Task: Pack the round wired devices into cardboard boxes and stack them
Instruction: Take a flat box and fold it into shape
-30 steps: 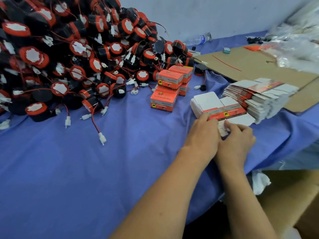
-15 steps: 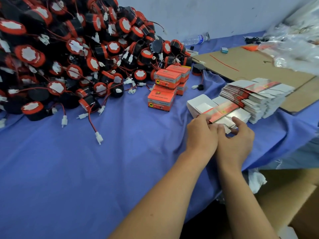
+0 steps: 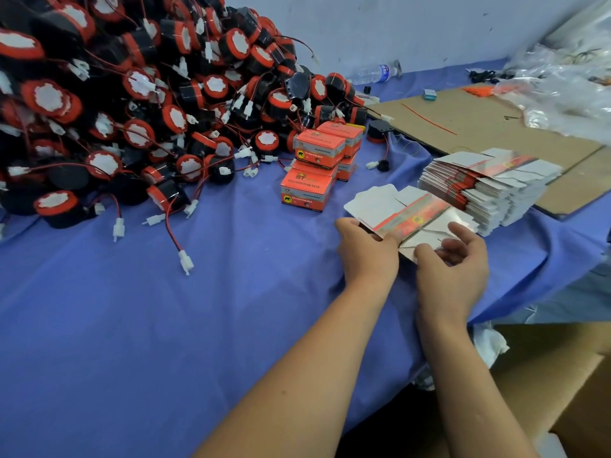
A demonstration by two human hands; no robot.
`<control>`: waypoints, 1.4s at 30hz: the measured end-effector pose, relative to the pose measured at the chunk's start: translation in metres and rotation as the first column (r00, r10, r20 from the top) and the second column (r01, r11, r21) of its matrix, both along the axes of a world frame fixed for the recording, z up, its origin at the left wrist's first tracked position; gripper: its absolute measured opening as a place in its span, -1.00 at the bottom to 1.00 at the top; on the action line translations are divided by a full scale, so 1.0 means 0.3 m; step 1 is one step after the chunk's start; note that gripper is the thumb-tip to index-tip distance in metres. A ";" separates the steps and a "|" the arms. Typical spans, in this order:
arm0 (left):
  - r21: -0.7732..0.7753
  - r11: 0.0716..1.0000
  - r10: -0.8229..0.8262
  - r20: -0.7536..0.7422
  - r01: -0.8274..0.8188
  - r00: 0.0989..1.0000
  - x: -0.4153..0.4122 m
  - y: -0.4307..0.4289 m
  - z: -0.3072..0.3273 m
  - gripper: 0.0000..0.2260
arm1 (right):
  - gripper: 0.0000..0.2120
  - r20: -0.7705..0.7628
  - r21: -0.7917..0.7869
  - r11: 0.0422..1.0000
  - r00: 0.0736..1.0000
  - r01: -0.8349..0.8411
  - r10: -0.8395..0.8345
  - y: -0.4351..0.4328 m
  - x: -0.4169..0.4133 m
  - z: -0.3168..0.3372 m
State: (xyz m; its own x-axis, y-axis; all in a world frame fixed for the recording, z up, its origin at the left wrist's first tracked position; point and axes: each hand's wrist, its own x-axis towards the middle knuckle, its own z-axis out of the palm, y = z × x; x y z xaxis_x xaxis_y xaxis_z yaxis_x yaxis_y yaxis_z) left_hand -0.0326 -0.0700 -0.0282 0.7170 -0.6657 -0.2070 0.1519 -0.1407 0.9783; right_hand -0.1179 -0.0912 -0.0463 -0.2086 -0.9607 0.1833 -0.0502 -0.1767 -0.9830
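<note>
Pinching near edge of flat cardboard box (image 3: 398, 211), fingers of left hand (image 3: 367, 252) and right hand (image 3: 453, 269)

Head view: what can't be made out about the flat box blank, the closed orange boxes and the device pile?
Flat white-and-orange cardboard box blank: print motion-blurred; near edge hidden under the left hand and right hand gripping it.
Closed orange cardboard boxes: contents hidden by their walls; small print unreadable.
Pile of round black-and-red wired devices: cut off by left and top edges.
</note>
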 end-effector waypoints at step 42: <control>-0.215 0.782 0.590 -0.048 -0.585 0.806 0.471 1.221 0.047 -0.83 | -0.41 -0.586 -0.262 0.294 0.394 -0.919 0.708 0.620 0.469 0.117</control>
